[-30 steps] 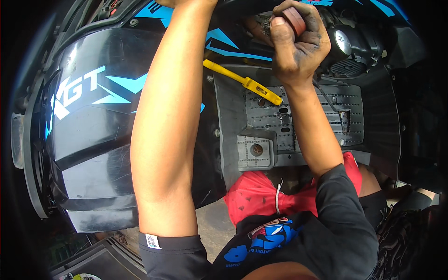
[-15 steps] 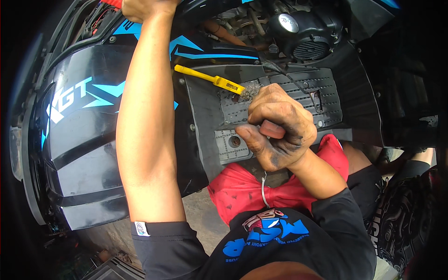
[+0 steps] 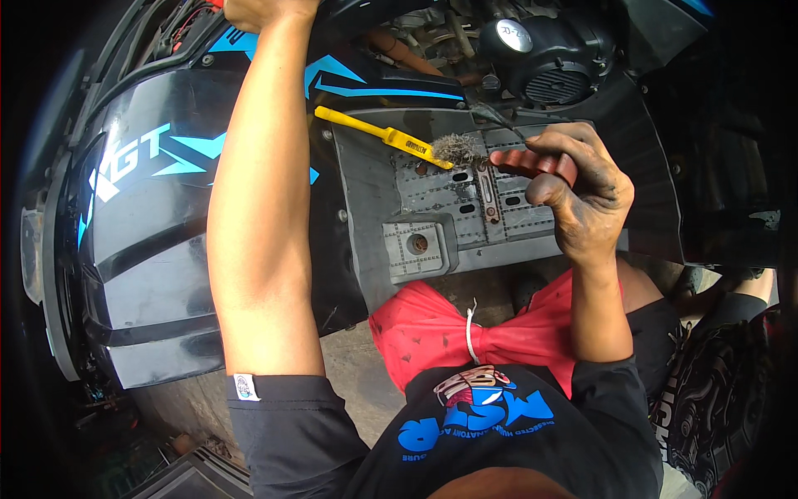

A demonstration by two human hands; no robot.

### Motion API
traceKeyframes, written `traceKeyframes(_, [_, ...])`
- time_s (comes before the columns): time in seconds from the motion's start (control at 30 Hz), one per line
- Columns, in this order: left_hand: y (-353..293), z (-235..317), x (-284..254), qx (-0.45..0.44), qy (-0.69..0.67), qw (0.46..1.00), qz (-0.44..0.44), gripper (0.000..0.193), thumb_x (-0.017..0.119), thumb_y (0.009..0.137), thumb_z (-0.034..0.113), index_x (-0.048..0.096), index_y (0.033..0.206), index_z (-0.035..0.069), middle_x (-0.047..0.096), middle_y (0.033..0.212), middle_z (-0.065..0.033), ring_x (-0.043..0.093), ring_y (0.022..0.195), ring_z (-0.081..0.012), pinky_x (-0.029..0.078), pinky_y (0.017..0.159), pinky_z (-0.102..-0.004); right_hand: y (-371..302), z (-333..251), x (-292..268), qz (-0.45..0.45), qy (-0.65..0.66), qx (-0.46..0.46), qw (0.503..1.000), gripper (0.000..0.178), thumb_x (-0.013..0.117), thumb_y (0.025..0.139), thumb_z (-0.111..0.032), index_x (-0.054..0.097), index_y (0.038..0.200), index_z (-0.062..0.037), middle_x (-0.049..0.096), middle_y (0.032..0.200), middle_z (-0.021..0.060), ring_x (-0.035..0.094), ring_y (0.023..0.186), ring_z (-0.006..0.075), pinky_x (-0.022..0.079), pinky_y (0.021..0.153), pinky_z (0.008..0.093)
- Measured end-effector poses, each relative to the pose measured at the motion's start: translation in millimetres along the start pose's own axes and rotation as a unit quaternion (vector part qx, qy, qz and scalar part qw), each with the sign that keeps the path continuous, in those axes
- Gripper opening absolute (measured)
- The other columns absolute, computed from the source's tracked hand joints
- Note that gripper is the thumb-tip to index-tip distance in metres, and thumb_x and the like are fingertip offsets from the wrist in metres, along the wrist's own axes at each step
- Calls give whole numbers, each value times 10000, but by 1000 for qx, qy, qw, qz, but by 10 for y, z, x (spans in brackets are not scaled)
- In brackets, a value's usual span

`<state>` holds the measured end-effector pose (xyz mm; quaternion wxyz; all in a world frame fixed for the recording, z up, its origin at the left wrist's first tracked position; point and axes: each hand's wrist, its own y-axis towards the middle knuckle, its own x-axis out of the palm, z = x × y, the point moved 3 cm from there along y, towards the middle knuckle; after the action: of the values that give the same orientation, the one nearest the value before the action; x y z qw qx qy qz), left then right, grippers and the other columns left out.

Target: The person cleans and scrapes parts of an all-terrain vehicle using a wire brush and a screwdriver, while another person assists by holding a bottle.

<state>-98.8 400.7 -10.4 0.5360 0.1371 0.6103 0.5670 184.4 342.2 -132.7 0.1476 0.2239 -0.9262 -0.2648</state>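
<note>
My right hand (image 3: 586, 187), smudged black, is closed round a red-brown handle with finger grooves (image 3: 532, 161). What tool it belongs to I cannot make out. Left of its tip lies a yellow-handled wire brush (image 3: 407, 141), grey bristles tangled, on the black ridged footboard (image 3: 532, 218). Just below the handle's tip is a rusty slotted metal strip (image 3: 488, 195); whether they join I cannot tell. My left arm stretches up across the black and blue body panel (image 3: 166, 216). My left hand (image 3: 270, 10) is cut off by the top edge, its fingers out of sight, close to something red.
An engine with a round black cover (image 3: 559, 79) sits beyond the footboard. A thin black lever (image 3: 499, 121) reaches over the footboard. Wires (image 3: 179, 33) show at the upper left. My red shorts (image 3: 424, 333) are close to the near edge.
My right hand has moved right and turned, so the handle now shows side-on, pointing left. The metal strip has come into view. My left arm stays nearly still.
</note>
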Motion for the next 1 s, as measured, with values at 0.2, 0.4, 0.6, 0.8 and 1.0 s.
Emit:
traceKeyframes(0.2, [33,-31,62,20,1,1000,17,330,501,852,306,661,1059,104,681,845,-239,662,833,-415,509,778,-489,-449,370,-100,36,-140,34,989,312,843,653,-83,707,921,1,641,800,69,615,726,163,487,652,276])
traceKeyframes(0.4, [14,1,69,-9,7,1000,0,320,494,859,309,646,1061,114,679,876,-239,653,860,-430,503,775,-503,-500,449,-142,33,-180,35,983,362,870,610,-99,711,923,-11,617,768,65,587,686,157,472,620,269])
traceKeyframes(0.6, [20,-47,101,16,-9,999,30,305,500,854,302,642,1048,113,680,862,-233,655,827,-435,504,746,-514,-504,453,-158,31,-190,22,981,371,875,615,-115,707,929,-13,615,770,62,586,683,154,473,618,272])
traceKeyframes(0.8, [33,-33,121,7,7,1000,27,297,511,848,297,641,1038,110,678,856,-234,653,815,-435,503,739,-519,-492,465,-147,37,-191,30,981,363,875,615,-101,706,924,-10,611,775,55,584,689,147,475,618,271])
traceKeyframes(1.0, [19,-37,108,2,14,999,28,298,510,847,305,641,1031,110,678,845,-233,652,806,-442,502,736,-524,-480,481,-95,33,-173,21,984,347,867,622,-71,706,923,-7,608,779,53,583,690,143,475,620,268])
